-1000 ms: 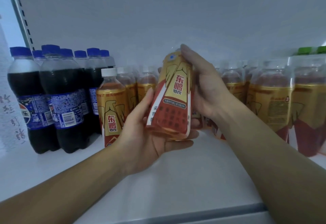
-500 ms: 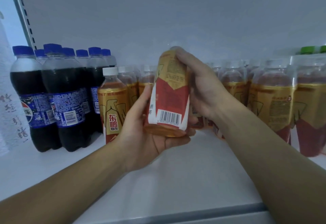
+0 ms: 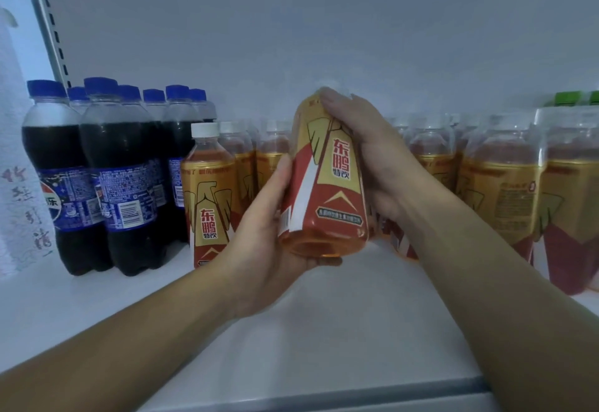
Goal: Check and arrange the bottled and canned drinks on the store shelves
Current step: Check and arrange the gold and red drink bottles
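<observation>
The shelf's front lip [image 3: 324, 392] runs across the bottom of the view. Behind it a wide bare stretch of white shelf [image 3: 324, 330] lies open between the two forearms. Above that gap the left hand [image 3: 259, 249] cups the base of the gold-and-red bottle [image 3: 330, 184], thumb up its left side and fingers curled beneath. The right hand [image 3: 376, 159] grasps its shoulder from the right, fingers wrapped over the top so the cap is hidden. The bottle is held clear of the shelf, its top leaning away. Half a second ago its barcode side faced the camera; now the front with the large red characters does. Just left of and behind the left hand stands a matching bottle [image 3: 210, 197], then the cola bottles [image 3: 123, 178]. To the right, more gold bottles [image 3: 505, 184] crowd back toward the back wall [image 3: 291, 39], with green caps [image 3: 567, 99] at the far right.
</observation>
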`<state>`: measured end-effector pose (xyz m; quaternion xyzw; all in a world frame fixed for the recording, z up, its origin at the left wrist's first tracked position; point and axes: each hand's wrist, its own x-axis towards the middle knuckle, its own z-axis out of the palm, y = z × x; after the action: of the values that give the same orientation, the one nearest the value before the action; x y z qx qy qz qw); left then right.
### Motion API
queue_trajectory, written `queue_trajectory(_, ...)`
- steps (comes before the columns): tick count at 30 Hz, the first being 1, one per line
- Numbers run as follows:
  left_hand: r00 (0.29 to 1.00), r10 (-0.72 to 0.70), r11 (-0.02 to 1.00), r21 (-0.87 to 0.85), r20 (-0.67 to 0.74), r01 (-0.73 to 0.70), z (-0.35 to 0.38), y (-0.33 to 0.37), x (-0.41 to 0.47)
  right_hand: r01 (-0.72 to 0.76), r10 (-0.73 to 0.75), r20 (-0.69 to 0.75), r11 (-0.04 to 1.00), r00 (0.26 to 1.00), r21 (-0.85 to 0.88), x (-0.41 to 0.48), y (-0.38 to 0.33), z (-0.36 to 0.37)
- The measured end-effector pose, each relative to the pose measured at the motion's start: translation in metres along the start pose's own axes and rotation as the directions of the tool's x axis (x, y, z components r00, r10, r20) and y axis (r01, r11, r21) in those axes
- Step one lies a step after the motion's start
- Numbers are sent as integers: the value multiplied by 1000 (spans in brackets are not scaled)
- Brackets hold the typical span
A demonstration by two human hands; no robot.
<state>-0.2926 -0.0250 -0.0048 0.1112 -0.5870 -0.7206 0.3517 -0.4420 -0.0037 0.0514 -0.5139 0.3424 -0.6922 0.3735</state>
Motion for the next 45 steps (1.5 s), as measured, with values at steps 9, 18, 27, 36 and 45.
queue_trajectory(9,999,-1,1000,19,-33,1,2,4,-3,-67,57,-52,973,997,-219,2,2,0)
queue_trajectory(18,835,-123,844,-386,537,373,-23,10,1,-386,382,117,922,917,17,7,7,-12)
queue_trajectory(27,974,-125,983,153,187,96,-9,6,0,-179,153,188,975,970,131,1,1,-1)
queue_trajectory(36,979,197,869,454,50,-198,-18,4,2,178,-190,466,982,864,70,-1,0,-11)
queue_trajectory(45,554,817,271,744,158,-611,-28,34,-4,57,-47,139,996,989,-68,-2,22,7)
